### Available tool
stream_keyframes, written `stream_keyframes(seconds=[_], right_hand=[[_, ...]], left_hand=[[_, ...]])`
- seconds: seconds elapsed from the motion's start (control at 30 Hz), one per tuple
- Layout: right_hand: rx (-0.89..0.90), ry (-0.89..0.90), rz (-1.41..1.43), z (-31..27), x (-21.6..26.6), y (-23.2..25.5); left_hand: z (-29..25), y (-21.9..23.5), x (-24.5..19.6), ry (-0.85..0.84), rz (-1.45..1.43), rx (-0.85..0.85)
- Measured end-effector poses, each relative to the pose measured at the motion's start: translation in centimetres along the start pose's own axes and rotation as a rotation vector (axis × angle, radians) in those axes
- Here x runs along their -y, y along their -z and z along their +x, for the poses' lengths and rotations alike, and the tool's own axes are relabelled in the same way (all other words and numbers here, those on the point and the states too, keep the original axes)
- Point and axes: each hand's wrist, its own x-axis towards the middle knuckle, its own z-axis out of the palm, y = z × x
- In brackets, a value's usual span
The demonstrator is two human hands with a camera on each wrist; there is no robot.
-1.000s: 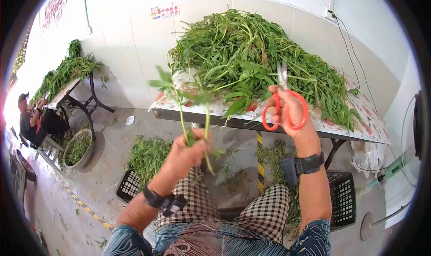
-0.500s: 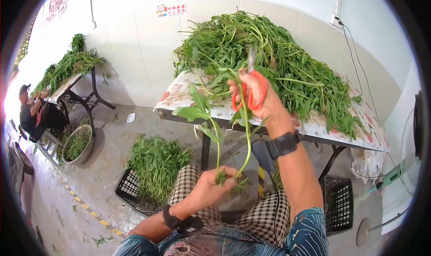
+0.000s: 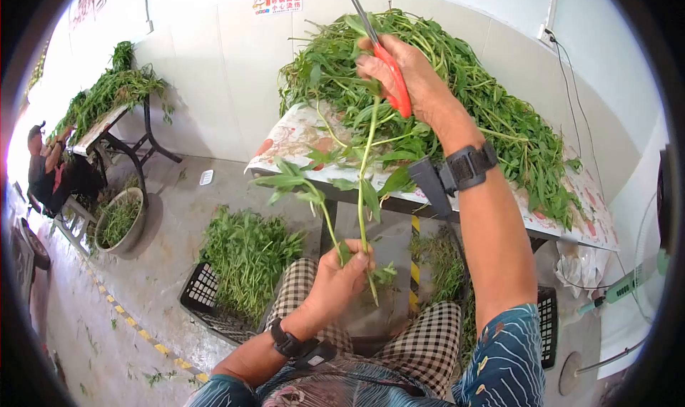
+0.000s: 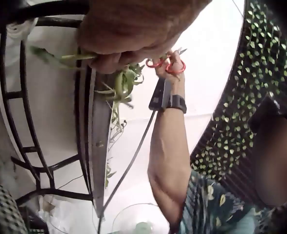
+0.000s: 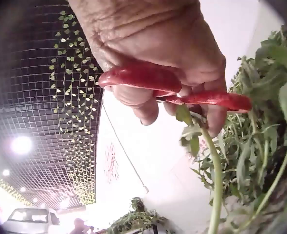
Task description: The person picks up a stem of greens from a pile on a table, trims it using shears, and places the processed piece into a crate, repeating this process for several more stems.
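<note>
My left hand (image 3: 339,282), above my lap, pinches two leafy green stems (image 3: 365,168) near their lower ends. One stem leans left with leaves at its top. The longer stem rises almost straight to my right hand (image 3: 421,75). Red-handled scissors (image 3: 394,75) sit in my right hand over the plant pile, their blades pointing up and left. In the right wrist view, fingers pass through the red loops, and the top of a stem (image 5: 214,178) meets the fingertips. The left wrist view shows the left hand (image 4: 129,29) close up, with the scissors (image 4: 168,63) beyond it.
A large heap of leafy stems (image 3: 471,93) covers the table (image 3: 285,132) ahead. Below, greens (image 3: 246,257) fill a black crate (image 3: 200,289) at left; another crate (image 3: 547,321) stands at right. Farther left, a person (image 3: 46,164) sits near a second table and a round tub (image 3: 135,229).
My right hand with the scissors has moved left to the longer stem, then up along it. The left hand dropped toward my lap with the stems, then rose slightly.
</note>
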Motion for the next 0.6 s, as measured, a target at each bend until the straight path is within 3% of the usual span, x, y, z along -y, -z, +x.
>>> stream_keyframes(seconds=[0.1,0.23,0.33,0.4,0.5,0.6], right_hand=[[-0.038,-0.110,-0.032,-0.5,-2.8,1.2],[-0.102,-0.315,-0.003,-3.8,-2.1,2.4],[-0.170,-0.218,0.031,-4.0,-3.0,3.3],[-0.174,-0.115,0.069,-4.1,-2.0,3.2],[-0.153,-0.116,0.170,-5.2,-0.8,3.1],[-0.126,-0.077,0.505,-9.9,-0.4,2.5]], left_hand=[[0.5,0.8,-0.1,0.059,-0.176,-0.041],[0.8,1.5,-0.4,0.110,-0.286,-0.069],[1.0,0.8,-0.4,0.128,-0.250,-0.125],[1.4,0.8,-0.2,0.092,-0.205,-0.052],[1.3,0.6,-1.2,0.019,-0.235,-0.067],[2.1,1.4,-2.2,-0.091,-0.249,-0.088]])
